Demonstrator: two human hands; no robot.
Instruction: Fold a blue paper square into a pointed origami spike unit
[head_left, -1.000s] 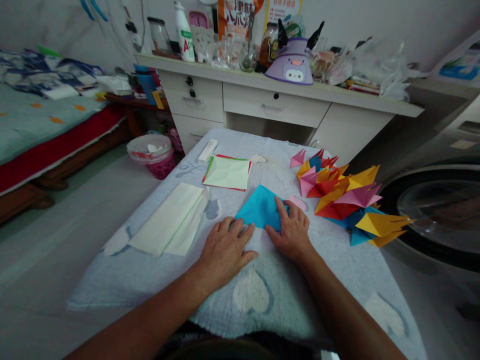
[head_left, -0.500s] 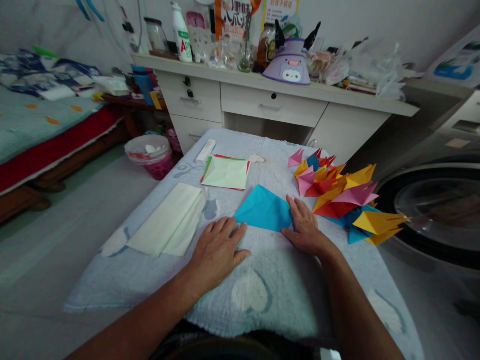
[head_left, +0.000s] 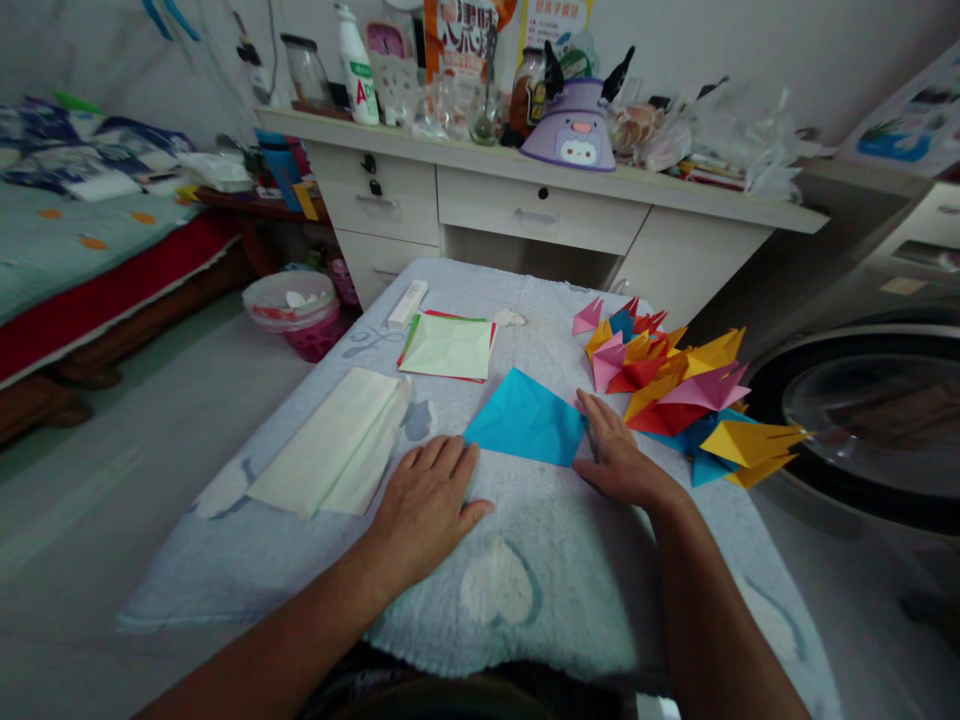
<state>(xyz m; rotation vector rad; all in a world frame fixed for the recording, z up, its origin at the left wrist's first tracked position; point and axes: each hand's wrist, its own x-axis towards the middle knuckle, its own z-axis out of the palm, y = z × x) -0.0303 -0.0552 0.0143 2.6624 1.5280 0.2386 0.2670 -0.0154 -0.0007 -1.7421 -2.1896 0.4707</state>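
A blue sheet of origami paper, folded with its peak pointing away from me, lies flat on the cloth. Palm down at its left corner rests my left hand, open, with the fingertips by the paper's edge. On the other side my right hand is open too, its fingers stretched along the right corner. Neither hand grips anything. Beyond the blue sheet sits a stack of square paper, pale green on top with red and green edges showing. Folded pale paper lies to the left.
Folded paper figures in yellow, red, pink and blue crowd the table's right side. A small white box lies near the far left edge. The patterned cloth covers the table. A lined pink bin stands on the floor at left.
My right hand has shifted slightly right, its thumb moving to the paper's edge. My left hand has drawn a little back from the left corner. The blue sheet stays in place.
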